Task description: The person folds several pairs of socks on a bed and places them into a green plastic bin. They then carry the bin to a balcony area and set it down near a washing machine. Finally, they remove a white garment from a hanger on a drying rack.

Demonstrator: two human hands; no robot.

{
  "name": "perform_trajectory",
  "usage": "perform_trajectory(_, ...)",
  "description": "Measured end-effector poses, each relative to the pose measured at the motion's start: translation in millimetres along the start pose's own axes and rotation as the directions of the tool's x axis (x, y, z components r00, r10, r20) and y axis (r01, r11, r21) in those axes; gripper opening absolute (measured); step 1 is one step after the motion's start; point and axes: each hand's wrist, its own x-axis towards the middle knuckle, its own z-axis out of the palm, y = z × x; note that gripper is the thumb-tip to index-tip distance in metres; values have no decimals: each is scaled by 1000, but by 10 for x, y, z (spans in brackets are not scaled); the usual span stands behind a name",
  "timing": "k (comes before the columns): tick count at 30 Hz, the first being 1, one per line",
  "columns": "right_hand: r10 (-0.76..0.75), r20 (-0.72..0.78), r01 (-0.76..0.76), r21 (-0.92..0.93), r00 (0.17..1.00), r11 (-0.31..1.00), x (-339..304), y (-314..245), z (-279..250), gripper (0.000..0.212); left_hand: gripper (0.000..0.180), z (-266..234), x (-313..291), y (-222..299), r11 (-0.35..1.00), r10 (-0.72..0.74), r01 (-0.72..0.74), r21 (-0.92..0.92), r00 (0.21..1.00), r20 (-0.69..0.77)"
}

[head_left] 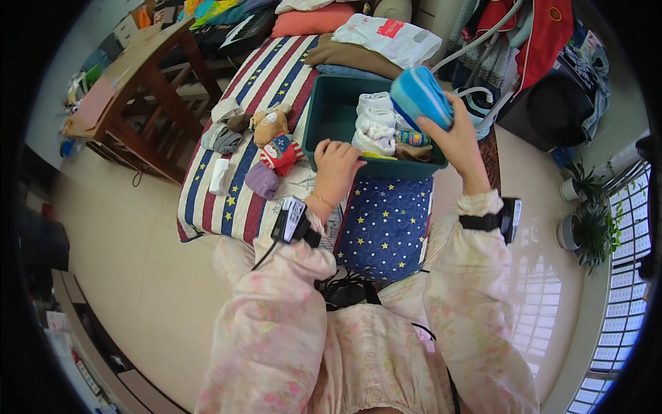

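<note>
A blue striped roll of cloth [419, 95], perhaps rolled socks, is gripped by my right hand [452, 138] above the right side of a dark green bin [327, 96]. My left hand [336, 164] rests over the bin's near left rim, its fingers curled on the edge. Inside the bin, white rolled cloths [376, 124] sit in a column, with a green-and-blue roll [412, 137] and a brown one [414, 152] beside them. The bin's left part shows its bare green bottom.
Left of the bin, on a striped cover [207, 200], lie a purple roll [262, 181], a red-and-blue bundle [281, 155], a tan bundle [270, 125], grey rolls [226, 140] and a white one [218, 176]. A white plastic bag [386, 38] lies behind. A wooden table [131, 76] stands far left.
</note>
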Motion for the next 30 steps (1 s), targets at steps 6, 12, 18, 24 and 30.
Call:
perform_trajectory(6,-229,246,260,-103,942,960,458,211,1055,66,18,-270,-365,435,995,-89,90,-37,995,37)
perform_trajectory(12,-1,398,132,-303,917,944,533,662,1803,60,17,-354,-405,473,993,-97,101,-59,993,62)
perform_trajectory(18,-171,478,480,-659,862,578,435,591,1924,52,17,-329,-415,454,992,-119,123,-38,988,98)
perform_trajectory(24,-376,445,570,-471,813,674,390,565,1984,28,15,-327,-431,446,993,-97,102,-51,991,93)
perform_trajectory(30,-223,533,500,-459,816,735,448,527,2041,24,11,-322,-433,416,997,-75,75,4,995,66)
